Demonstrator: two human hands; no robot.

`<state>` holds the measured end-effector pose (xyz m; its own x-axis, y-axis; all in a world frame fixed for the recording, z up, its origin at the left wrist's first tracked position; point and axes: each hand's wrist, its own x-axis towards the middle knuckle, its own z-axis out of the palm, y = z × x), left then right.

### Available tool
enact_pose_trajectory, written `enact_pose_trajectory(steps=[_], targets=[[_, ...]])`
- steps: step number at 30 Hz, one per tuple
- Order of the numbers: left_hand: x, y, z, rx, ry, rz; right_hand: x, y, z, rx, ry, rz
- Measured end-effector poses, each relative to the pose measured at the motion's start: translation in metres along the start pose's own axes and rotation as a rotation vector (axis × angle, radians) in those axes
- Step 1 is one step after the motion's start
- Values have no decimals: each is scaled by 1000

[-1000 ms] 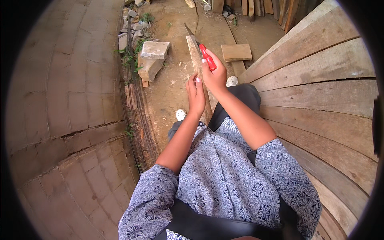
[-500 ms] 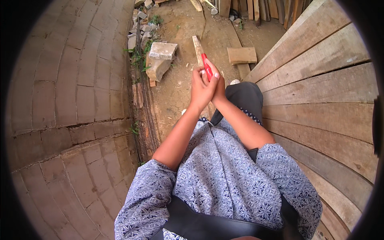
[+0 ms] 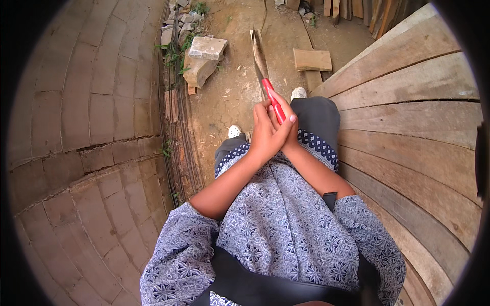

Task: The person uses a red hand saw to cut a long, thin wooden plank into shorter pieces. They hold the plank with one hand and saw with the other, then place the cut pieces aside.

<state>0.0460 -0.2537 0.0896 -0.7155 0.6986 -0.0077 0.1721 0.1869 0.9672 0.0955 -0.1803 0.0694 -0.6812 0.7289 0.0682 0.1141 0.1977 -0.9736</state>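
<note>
A red-handled tool (image 3: 275, 104) with a long, narrow blade points away from me, over bare earth. Its blade (image 3: 259, 53) shows a dark edge and a tan face, and I cannot tell whether it is a machete or a saw. Around the red handle my left hand (image 3: 265, 133) and my right hand (image 3: 290, 122) are clasped together, fingers closed. The left hand lies partly over the right, which hides much of the right hand's grip. Both hands are in front of my patterned shirt, at waist height.
A brick wall (image 3: 76, 117) runs along my left, and stacked planks (image 3: 398, 122) rise on my right. Stone blocks (image 3: 204, 58) lie ahead on the left, a short wooden board (image 3: 312, 60) ahead on the right. Upright wood pieces (image 3: 352, 10) stand at the back.
Both hands and the red-handled tool have come back toward my body and a little to the right. The dark edge of the blade now shows, and both shoes are more visible.
</note>
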Motion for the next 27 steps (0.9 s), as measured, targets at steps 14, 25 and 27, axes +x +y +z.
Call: enact_pose_trajectory(steps=[14,25,27], targets=[[3,10,-14,2,-34,57,0,-12,8,-188,135,-104],[22,38,-18,-54,-138,101,21,-39,-14,-100,119,-90],[20,50,-35,-58,-193,135,26,-56,-20,-6,84,35]])
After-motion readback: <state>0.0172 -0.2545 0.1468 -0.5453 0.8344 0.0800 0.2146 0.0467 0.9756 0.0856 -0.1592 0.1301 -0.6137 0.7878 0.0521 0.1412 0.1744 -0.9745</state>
